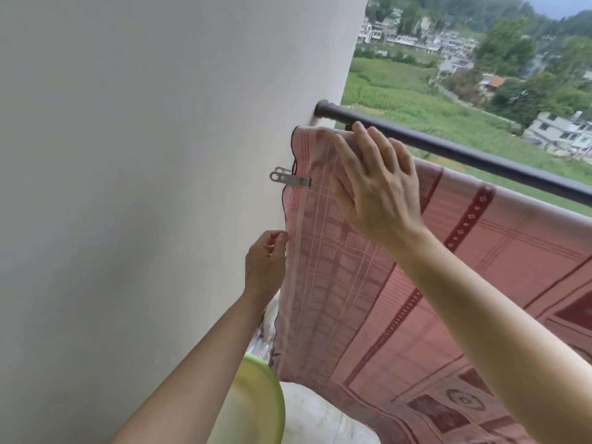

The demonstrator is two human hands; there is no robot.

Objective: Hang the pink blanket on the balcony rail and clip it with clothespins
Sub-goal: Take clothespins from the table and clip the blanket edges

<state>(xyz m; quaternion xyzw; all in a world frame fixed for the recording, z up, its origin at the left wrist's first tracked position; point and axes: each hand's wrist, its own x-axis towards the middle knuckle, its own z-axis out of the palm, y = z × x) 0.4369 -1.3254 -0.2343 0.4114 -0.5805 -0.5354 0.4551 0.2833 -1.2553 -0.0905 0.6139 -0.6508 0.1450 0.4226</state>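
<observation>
The pink blanket [368, 299] with dark red patterns hangs over a lower rail below the dark balcony rail [464, 152]. A metal clothespin [290, 180] is clipped on the blanket's left edge, near the white wall. My right hand [374, 184] lies flat with straight fingers on the blanket's top fold, just under the dark rail. Lower down, my left hand [266, 264] pinches the blanket's left edge with loosely curled fingers.
A white wall [144, 155] fills the left side, right against the blanket's edge. A yellow-green basin [256, 402] sits low by my left forearm, with white plastic beside it. Beyond the rail lie fields and houses far below.
</observation>
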